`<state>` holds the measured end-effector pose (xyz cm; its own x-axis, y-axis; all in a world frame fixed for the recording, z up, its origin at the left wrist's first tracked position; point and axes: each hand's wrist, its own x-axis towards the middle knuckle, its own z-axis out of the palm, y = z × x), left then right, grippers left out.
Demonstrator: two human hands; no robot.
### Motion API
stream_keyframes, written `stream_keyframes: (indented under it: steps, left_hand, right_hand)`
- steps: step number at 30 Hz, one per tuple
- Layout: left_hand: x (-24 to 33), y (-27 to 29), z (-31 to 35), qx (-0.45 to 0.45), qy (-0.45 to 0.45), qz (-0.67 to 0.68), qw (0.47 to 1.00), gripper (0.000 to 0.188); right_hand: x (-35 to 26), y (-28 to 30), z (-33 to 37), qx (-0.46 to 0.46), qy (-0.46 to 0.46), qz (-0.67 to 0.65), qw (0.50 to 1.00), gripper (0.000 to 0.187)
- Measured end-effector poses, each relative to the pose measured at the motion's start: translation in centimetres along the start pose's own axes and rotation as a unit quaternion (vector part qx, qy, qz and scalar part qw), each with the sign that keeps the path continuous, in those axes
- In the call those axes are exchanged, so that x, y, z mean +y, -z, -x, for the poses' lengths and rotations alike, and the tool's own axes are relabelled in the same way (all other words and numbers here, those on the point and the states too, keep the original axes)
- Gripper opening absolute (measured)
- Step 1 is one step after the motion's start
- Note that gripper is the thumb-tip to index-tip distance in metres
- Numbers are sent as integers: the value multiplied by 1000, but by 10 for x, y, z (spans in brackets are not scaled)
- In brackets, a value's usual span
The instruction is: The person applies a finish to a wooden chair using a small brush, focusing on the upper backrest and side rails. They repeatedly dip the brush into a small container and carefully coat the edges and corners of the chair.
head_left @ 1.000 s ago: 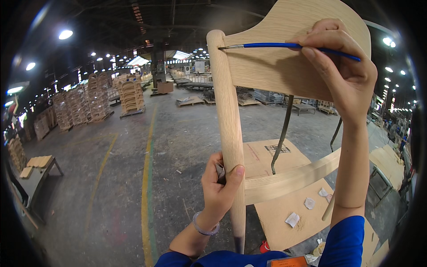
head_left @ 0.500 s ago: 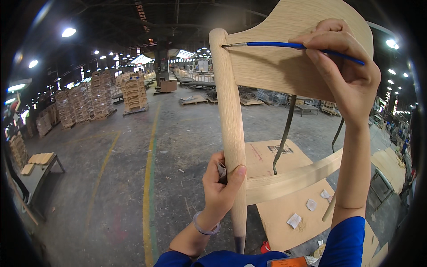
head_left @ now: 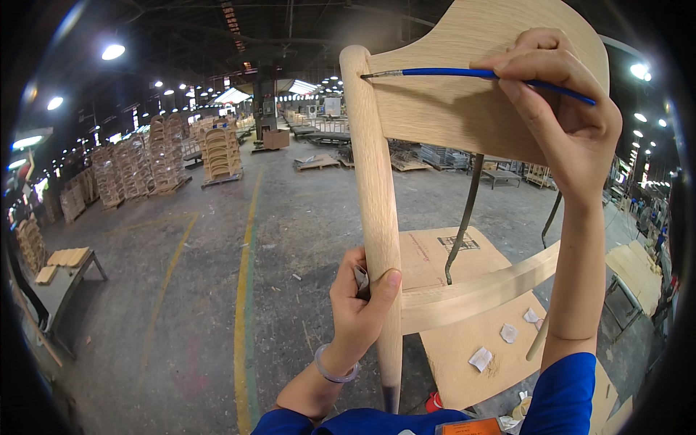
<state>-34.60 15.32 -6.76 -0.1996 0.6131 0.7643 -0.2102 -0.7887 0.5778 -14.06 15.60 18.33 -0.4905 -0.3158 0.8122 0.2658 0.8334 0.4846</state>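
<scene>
A pale wooden chair frame [head_left: 373,159] stands upright before me, its curved backrest [head_left: 457,94] joined to a round post. My right hand [head_left: 562,109] pinches a thin blue paintbrush [head_left: 442,72]; the dark bristle tip touches the post near its rounded top, beside the backrest joint. Lower down, my left hand [head_left: 366,304] wraps round the post, thumb across its front, just at the height of a curved rail [head_left: 471,290]. A small greyish folded piece [head_left: 361,279] is tucked between the left fingers and the post; its kind I cannot make out.
Below the chair lie cardboard sheets [head_left: 464,384] with crumpled white scraps [head_left: 480,359]. A red container [head_left: 433,402] sits near my body. Stacked wooden parts [head_left: 220,156] stand on pallets at far left, and a low table [head_left: 69,279] holds wooden pieces. Dark metal rods [head_left: 467,217] rise behind the rail.
</scene>
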Motion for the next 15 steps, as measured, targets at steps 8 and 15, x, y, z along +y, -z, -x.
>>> stream_keyframes:
  steps: [8,15]
  left_hand:
    - [1,-1,1,3,-5,-13,1000,33]
    - [-1,-2,2,8,-9,-8,1000,32]
  right_hand:
    - [2,0,1,5,1,-17,1000,15]
    - [3,-2,3,14,-5,-19,1000,15]
